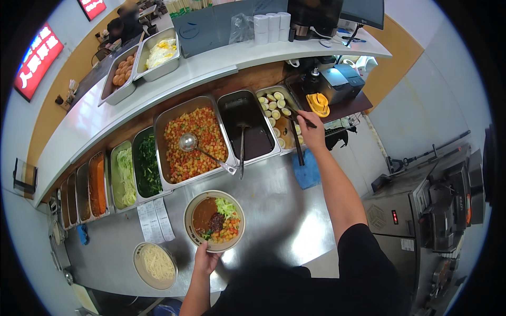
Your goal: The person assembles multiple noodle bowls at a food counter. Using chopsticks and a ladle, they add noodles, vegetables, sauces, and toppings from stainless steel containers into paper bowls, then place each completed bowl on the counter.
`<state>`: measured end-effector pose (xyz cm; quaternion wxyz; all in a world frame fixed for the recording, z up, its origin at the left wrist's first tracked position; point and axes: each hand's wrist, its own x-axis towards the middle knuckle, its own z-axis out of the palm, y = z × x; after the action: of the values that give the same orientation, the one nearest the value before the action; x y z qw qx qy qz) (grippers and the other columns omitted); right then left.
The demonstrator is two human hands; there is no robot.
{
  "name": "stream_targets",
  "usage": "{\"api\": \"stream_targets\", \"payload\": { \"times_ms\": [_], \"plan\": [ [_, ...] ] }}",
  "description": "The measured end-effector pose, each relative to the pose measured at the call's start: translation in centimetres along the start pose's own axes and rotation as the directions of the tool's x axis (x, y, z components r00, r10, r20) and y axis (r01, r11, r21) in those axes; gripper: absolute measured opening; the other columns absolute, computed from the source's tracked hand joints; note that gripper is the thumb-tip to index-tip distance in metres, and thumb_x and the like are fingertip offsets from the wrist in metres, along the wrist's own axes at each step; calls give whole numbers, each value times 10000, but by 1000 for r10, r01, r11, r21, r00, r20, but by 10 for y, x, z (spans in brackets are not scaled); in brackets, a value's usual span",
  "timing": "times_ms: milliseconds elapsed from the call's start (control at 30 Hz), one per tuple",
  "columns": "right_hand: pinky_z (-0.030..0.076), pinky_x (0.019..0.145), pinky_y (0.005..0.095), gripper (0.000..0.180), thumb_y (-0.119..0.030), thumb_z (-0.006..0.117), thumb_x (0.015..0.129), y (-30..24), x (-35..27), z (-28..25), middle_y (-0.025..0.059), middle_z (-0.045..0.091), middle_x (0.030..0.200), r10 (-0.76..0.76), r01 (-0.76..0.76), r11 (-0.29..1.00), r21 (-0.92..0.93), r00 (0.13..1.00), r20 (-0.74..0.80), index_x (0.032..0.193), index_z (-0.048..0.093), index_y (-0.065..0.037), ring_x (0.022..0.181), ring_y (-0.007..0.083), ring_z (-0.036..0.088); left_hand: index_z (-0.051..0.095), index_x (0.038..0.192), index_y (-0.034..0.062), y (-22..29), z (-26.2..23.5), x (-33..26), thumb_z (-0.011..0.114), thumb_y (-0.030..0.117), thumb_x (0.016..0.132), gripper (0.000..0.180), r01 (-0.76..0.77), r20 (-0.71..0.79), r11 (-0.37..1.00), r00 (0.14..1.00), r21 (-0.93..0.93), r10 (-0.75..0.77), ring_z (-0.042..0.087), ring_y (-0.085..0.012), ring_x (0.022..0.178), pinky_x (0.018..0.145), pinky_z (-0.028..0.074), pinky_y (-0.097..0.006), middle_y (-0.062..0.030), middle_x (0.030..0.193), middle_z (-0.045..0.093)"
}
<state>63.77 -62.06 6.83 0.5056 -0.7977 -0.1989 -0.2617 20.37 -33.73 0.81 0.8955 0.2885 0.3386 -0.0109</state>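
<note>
My left hand [206, 259] grips the near rim of a round bowl [186, 216] on the steel counter. Brown sauce, dark minced topping, shredded pale-green vegetable, diced vegetables and a bit of leafy green lie in it. My right hand [311, 131] reaches to the tray of halved boiled eggs [275, 105] at the far right. It is closed on a dark slim serving utensil [307, 120], whose tip is over the eggs; its exact kind is hard to make out. A second long dark utensil [297, 143] leans over that tray's near edge.
A bowl of noodles [158, 263] stands at the near left, below paper slips [155, 220]. Food trays line the counter, including diced vegetables [184, 121] with a ladle [188, 142] and dark liquid [245, 116]. A blue cloth [307, 171] lies below the egg tray. Eggs fill trays [158, 73] on the upper shelf.
</note>
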Motion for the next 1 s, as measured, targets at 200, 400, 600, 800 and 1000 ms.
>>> {"api": "stream_targets", "payload": {
  "times_ms": [200, 400, 600, 800, 1000],
  "plan": [
    [474, 681, 315, 133, -120, 680, 838, 39, 14, 25, 125, 628, 792, 263, -262, 965, 34, 964, -47, 853, 654, 9, 738, 242, 610, 307, 1380, -3, -2, -12, 7, 470, 335, 942, 577, 0, 35, 999, 999, 53, -2, 515, -346, 1200, 983, 465, -474, -204, 1358, 454],
    [501, 573, 251, 249, -222, 644, 882, 27, 22, 20, 72, 645, 732, 487, -446, 863, 236, 859, -158, 837, 644, 23, 575, 120, 627, 319, 1375, -1, -2, -15, 5, 475, 345, 941, 577, 3, -9, 999, 1000, 43, -3, 528, -328, 1187, 970, 477, -445, -191, 1346, 472],
    [562, 655, 280, 303, -252, 514, 971, -22, 2, -52, 110, 627, 845, 612, -422, 654, 628, 783, -110, 964, 566, 47, 701, 192, 661, 313, 1373, -16, -1, -12, 13, 441, 336, 970, 550, 45, 29, 999, 999, 18, -45, 524, -320, 1193, 985, 470, -427, -204, 1349, 464],
    [580, 724, 300, 287, -258, 484, 987, -142, -99, -75, 115, 608, 848, 669, -733, 216, 645, 592, 449, 926, 551, 15, 725, 211, 655, 276, 1400, -8, 4, -9, 8, 505, 399, 937, 657, 42, 177, 999, 983, 7, -42, 483, -332, 1240, 1042, 412, -482, -202, 1378, 435],
    [602, 671, 336, 242, -230, 525, 966, -210, -194, -25, 108, 591, 874, 752, -900, -3, 436, 285, 594, 925, 534, 8, 739, 225, 653, 242, 1424, 8, 5, -7, 14, 450, 478, 945, 703, 44, 328, 999, 944, -5, -40, 440, -333, 1278, 1066, 370, -507, -198, 1409, 397]
  ]
}}
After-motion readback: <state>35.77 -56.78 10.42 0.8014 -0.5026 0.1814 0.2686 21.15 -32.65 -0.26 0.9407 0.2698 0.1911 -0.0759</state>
